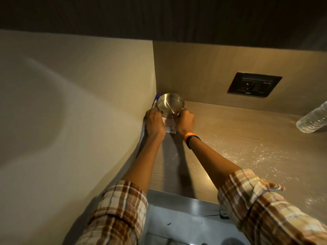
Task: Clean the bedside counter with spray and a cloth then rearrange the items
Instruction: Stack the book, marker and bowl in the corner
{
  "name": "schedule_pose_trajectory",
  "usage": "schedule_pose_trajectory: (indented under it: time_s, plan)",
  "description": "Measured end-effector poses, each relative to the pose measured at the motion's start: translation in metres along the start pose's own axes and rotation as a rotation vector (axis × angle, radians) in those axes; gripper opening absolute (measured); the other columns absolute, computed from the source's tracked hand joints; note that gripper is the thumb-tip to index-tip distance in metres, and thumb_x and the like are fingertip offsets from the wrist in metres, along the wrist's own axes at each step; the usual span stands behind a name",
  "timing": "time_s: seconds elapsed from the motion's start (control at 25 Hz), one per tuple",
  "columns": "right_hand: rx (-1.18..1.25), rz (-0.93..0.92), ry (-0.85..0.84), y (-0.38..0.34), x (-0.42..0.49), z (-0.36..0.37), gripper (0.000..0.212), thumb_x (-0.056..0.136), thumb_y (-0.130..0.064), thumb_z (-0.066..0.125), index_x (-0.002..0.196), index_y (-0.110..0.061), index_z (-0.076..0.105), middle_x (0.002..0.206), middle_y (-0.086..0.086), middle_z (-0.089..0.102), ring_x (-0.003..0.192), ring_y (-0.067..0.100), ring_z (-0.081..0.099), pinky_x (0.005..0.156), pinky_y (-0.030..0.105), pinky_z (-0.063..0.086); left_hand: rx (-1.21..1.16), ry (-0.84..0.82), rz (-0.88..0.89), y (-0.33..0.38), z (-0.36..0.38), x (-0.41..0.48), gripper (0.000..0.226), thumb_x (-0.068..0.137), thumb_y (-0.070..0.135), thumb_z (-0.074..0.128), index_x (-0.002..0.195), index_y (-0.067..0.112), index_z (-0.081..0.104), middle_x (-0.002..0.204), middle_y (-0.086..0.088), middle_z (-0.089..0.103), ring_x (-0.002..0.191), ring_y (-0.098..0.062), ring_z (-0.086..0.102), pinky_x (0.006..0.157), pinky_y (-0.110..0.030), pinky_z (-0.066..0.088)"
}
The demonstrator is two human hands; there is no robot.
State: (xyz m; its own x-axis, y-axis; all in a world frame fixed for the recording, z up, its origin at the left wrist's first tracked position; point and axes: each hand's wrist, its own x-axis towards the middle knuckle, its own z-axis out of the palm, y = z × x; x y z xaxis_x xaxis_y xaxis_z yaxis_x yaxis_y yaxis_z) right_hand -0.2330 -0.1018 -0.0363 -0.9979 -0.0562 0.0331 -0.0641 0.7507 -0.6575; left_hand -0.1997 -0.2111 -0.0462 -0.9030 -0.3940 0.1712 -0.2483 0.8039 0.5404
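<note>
Both hands (pixel 154 122) around steel bowl (pixel 170 104)

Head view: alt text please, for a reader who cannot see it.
Both hands, left hand and right hand, hold a shiny steel bowl over a white paper in the back left corner of a wooden counter. A plastic water bottle lies at the right edge, below a dark wall socket.
</note>
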Motion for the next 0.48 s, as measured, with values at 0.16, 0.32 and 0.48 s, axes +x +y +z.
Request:
schedule_pose_trajectory:
  time_s: [0.16, 0.32, 0.48]
  plan:
    - [0.115, -0.007, -0.023, 0.001, 0.006, -0.004, 0.03, 0.097, -0.01, 0.058, 0.125, 0.0, 0.06, 0.119, 0.025, 0.07, 0.11, 0.046, 0.064, 0.087, 0.045, 0.052, -0.03, 0.0, -0.015, -0.003, 0.001, -0.012, 0.051, 0.092, 0.015, 0.067, 0.14, 0.005, 0.051, 0.142, -0.014, 0.055, 0.133, -0.029, 0.051, 0.111, -0.036, 0.043]
    - [-0.065, -0.197, -0.004, 0.045, -0.007, -0.031, 0.06, 0.097, -0.036, 0.061, 0.145, -0.005, 0.044, 0.143, 0.021, 0.056, 0.134, 0.04, 0.048, 0.111, 0.049, 0.042, 0.148, 0.136, 0.295, 0.006, 0.01, -0.042, 0.057, 0.096, 0.035, 0.052, 0.145, 0.006, 0.045, 0.149, -0.017, 0.047, 0.139, -0.032, 0.043, 0.113, -0.044, 0.04]
    - [-0.417, -0.234, 0.092, 0.12, -0.023, -0.083, 0.082, 0.089, -0.07, 0.047, 0.153, -0.022, 0.033, 0.16, 0.016, 0.033, 0.151, 0.036, 0.026, 0.125, 0.059, 0.018, 0.214, -0.046, 0.441, 0.053, 0.038, -0.062, 0.075, 0.097, 0.056, 0.031, 0.156, 0.011, 0.024, 0.163, -0.013, 0.025, 0.153, -0.028, 0.016, 0.125, -0.048, 0.017]
